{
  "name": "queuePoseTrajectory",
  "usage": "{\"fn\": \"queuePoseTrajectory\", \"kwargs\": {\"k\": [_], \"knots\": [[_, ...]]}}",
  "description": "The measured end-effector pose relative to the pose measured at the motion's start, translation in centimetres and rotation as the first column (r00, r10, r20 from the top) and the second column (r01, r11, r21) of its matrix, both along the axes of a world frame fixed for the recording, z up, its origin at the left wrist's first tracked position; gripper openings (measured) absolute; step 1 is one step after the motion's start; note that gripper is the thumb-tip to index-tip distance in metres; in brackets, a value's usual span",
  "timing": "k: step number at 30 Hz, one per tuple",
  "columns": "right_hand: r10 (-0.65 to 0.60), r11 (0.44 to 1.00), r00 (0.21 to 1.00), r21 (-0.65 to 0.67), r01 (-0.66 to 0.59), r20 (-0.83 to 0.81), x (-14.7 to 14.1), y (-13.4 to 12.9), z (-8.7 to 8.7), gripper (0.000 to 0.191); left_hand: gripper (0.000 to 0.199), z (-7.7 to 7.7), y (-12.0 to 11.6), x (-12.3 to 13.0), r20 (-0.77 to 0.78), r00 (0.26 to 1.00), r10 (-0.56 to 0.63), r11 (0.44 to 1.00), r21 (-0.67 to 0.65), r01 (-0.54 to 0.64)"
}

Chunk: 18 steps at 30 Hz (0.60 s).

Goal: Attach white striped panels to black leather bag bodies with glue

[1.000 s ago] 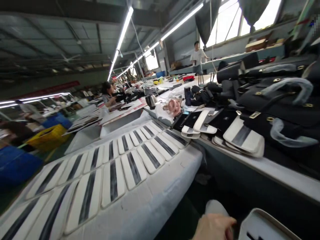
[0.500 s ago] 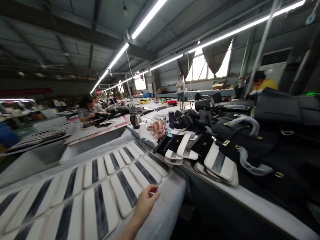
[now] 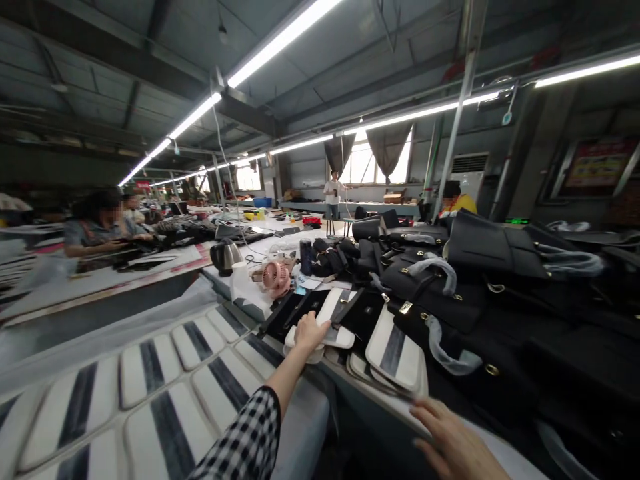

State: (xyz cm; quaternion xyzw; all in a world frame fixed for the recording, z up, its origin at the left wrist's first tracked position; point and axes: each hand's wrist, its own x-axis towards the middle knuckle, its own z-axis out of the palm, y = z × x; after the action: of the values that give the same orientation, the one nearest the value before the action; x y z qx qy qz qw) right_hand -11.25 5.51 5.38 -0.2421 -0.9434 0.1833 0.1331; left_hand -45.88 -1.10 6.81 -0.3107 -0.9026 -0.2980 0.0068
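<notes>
My left hand (image 3: pixel 309 332), in a black-and-white checked sleeve (image 3: pixel 245 433), reaches over the row of black bag pieces with white flaps. Its fingers are apart at the left edge of a white flap (image 3: pixel 336 305); whether they touch it I cannot tell. Low on the right, my right hand (image 3: pixel 453 437) is open with spread fingers, holding nothing. It is near the table edge, just below a white flap with a dark stripe (image 3: pixel 395 350) that lies on a small stack of similar flaps.
White panels with dark stripes (image 3: pixel 207 380) lie in rows on the left table. Black bags (image 3: pixel 450 293) with wrapped handles pile up on the right. A pink fan (image 3: pixel 276 277) and a kettle (image 3: pixel 225 257) stand behind. A dark gap (image 3: pixel 360 427) separates the tables. Other people work farther back.
The view has turned to the right. My left hand has moved from above the striped panels to the white-flapped bag pieces. My right hand has come into view at the lower right.
</notes>
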Motion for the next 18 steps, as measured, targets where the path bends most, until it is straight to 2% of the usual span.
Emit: {"fn": "queuePoseTrajectory", "kwargs": {"k": [3, 5, 8, 10, 13, 15, 18], "knots": [[-0.059, 0.977, 0.998, 0.208, 0.054, 0.016, -4.1, 2.0, -0.1, 0.043, 0.047, 0.8, 1.0, 0.6, -0.108, 0.994, 0.022, 0.999, -0.025, -0.025], [-0.092, 0.966, 0.995, 0.245, 0.083, 0.025, -5.3, 2.8, 0.1, 0.042, 0.045, 1.1, 0.8, 1.7, -0.198, 0.980, -0.005, 1.000, -0.010, 0.003], [-0.113, 0.976, 0.992, 0.193, 0.099, 0.063, -5.3, 3.2, 0.2, 0.036, 0.042, 1.4, -0.5, 4.1, -0.256, 0.958, -0.129, 0.992, -0.025, 0.127], [-0.109, 0.987, 0.989, 0.133, 0.095, 0.101, -4.7, 3.3, 0.0, 0.029, 0.041, 1.4, -1.3, 5.2, -0.243, 0.944, -0.224, 0.975, -0.044, 0.220], [-0.112, 0.993, 0.985, 0.039, 0.107, 0.133, -3.5, 3.6, -1.0, 0.033, 0.050, 0.8, -1.3, 5.9, -0.190, 0.927, -0.322, 0.946, -0.030, 0.323], [-0.116, 0.993, 0.984, -0.020, 0.120, 0.133, -2.3, 3.8, -1.4, 0.035, 0.053, 0.4, -1.1, 6.2, -0.168, 0.906, -0.389, 0.919, -0.001, 0.395], [-0.120, 0.987, 0.987, -0.099, 0.130, 0.104, 0.5, 3.3, -1.0, 0.036, 0.047, 0.0, -1.5, 7.7, -0.197, 0.870, -0.451, 0.878, 0.077, 0.472]]}}
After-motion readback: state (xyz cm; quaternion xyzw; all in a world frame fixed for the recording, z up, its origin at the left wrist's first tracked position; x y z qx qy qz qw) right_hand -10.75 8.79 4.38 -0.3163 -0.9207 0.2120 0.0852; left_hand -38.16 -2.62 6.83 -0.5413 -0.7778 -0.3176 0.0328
